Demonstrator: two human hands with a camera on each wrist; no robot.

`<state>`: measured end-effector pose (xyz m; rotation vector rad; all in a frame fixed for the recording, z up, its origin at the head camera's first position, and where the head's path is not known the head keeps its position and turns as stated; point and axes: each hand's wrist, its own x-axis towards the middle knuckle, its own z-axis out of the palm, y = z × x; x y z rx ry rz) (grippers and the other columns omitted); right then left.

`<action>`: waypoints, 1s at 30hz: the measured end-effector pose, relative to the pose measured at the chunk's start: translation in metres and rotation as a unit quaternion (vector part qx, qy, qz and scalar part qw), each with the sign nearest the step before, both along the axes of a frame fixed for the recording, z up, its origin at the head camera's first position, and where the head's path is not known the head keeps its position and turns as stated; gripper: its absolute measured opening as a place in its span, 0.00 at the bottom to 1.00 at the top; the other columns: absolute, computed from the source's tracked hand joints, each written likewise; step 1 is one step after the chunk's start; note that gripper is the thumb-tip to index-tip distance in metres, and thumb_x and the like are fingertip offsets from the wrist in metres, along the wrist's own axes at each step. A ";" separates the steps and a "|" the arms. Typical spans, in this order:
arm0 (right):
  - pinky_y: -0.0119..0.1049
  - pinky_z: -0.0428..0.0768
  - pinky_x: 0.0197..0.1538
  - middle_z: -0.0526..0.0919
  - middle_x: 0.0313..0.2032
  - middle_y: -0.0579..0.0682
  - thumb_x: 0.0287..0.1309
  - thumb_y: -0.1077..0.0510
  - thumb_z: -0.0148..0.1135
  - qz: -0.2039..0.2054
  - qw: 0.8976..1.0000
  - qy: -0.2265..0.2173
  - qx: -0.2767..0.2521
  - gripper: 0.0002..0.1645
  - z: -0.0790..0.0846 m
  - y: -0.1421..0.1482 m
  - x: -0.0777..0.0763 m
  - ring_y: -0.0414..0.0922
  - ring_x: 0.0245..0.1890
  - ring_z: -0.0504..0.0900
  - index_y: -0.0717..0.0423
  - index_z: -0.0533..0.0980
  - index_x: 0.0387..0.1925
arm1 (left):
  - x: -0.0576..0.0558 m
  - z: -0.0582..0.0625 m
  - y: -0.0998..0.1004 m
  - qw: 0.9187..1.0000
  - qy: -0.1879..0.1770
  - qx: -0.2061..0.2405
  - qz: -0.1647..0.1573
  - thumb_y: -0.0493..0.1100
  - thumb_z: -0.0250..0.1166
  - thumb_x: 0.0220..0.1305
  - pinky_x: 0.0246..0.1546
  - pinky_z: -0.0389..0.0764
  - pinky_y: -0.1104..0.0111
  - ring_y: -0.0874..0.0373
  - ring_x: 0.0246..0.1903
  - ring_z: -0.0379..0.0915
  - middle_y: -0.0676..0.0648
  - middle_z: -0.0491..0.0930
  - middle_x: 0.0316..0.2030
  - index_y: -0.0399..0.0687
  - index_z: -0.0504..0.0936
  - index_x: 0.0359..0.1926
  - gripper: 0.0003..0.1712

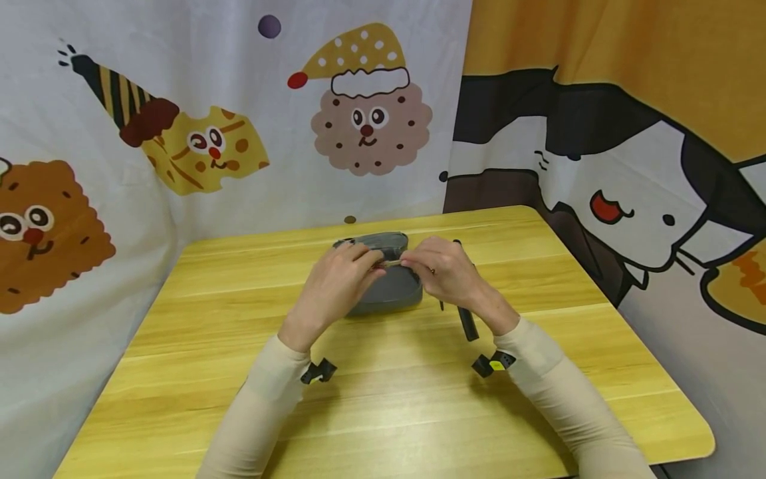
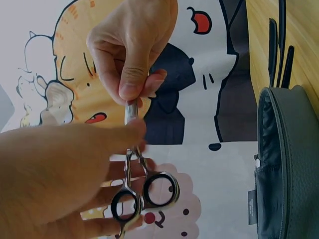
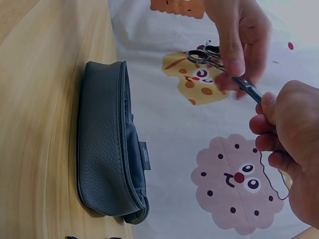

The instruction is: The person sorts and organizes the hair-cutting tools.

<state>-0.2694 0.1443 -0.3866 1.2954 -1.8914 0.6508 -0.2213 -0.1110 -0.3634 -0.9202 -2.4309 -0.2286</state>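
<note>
Two hands pinch one pair of metal scissors, both clamped, centre of head view. Left hand has thumb across it near the pivot, fingers behind; right hand pinches the blade end between thumb and fingers, tips hidden in grip. Left wrist view: scissors run roughly vertical, blades up to right hand at upper centre, two finger rings below left thumb, lower centre. Right wrist view: scissors slant from rings at upper centre down to right hand at right edge; left hand upper right, fingers blurred. Grey case sits unzipped on wooden table, just under the hands, mid-frame. Black strip-like item lies right of case, partly hidden by right hand. Printed cloth fills background.
</note>
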 end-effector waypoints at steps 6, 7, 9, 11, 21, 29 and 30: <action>0.44 0.90 0.31 0.92 0.28 0.57 0.64 0.73 0.78 0.001 0.999 -0.025 -0.028 0.03 0.002 0.002 -0.001 0.50 0.27 0.90 0.67 0.92 0.39 | -0.007 0.001 -0.006 0.999 -0.001 0.042 -0.015 0.58 0.78 0.74 0.76 0.81 0.41 0.38 0.73 0.78 0.39 0.79 0.75 0.48 0.71 0.84 0.47; 0.44 0.90 0.31 0.93 0.28 0.57 0.65 0.73 0.77 0.002 0.999 -0.031 -0.034 0.02 0.003 0.002 -0.001 0.50 0.26 0.90 0.68 0.92 0.38 | -0.008 0.002 -0.007 0.999 0.004 0.048 -0.020 0.59 0.80 0.72 0.78 0.79 0.40 0.37 0.76 0.75 0.38 0.76 0.77 0.48 0.69 0.86 0.50; 0.44 0.90 0.30 0.93 0.28 0.58 0.67 0.71 0.76 -0.003 0.998 -0.047 -0.047 0.02 0.005 0.002 0.000 0.50 0.26 0.90 0.68 0.92 0.38 | -0.011 0.002 -0.009 0.998 0.015 0.055 -0.030 0.60 0.82 0.69 0.82 0.74 0.40 0.37 0.80 0.70 0.39 0.72 0.81 0.49 0.65 0.88 0.56; 0.41 0.88 0.28 0.93 0.29 0.59 0.69 0.71 0.75 -0.009 0.995 -0.072 -0.065 0.03 0.006 0.002 0.001 0.49 0.25 0.90 0.69 0.92 0.39 | -0.014 0.002 -0.013 0.997 0.030 0.061 -0.037 0.62 0.85 0.65 0.85 0.71 0.39 0.37 0.84 0.65 0.39 0.69 0.83 0.50 0.63 0.89 0.61; 0.27 0.72 0.24 0.90 0.24 0.53 0.75 0.65 0.74 -0.049 0.951 -0.272 -0.137 0.06 0.015 0.004 0.012 0.37 0.23 0.81 0.60 0.94 0.44 | -0.019 0.004 -0.026 0.995 0.050 0.072 -0.040 0.62 0.93 0.50 0.89 0.63 0.40 0.37 0.88 0.56 0.40 0.64 0.87 0.52 0.61 0.90 0.74; 0.27 0.66 0.22 0.90 0.25 0.51 0.77 0.62 0.72 -0.067 0.935 -0.318 -0.140 0.08 0.018 0.005 0.014 0.38 0.21 0.76 0.59 0.94 0.42 | -0.020 0.005 -0.025 0.993 0.084 0.072 -0.051 0.56 0.92 0.55 0.82 0.74 0.42 0.37 0.79 0.71 0.38 0.76 0.78 0.47 0.69 0.86 0.63; 0.27 0.66 0.23 0.90 0.25 0.51 0.77 0.62 0.72 -0.068 0.934 -0.321 -0.139 0.08 0.018 0.005 0.014 0.38 0.20 0.76 0.59 0.94 0.42 | -0.020 0.004 -0.025 0.992 0.086 0.072 -0.051 0.55 0.91 0.56 0.80 0.76 0.42 0.38 0.77 0.74 0.38 0.77 0.77 0.47 0.71 0.85 0.61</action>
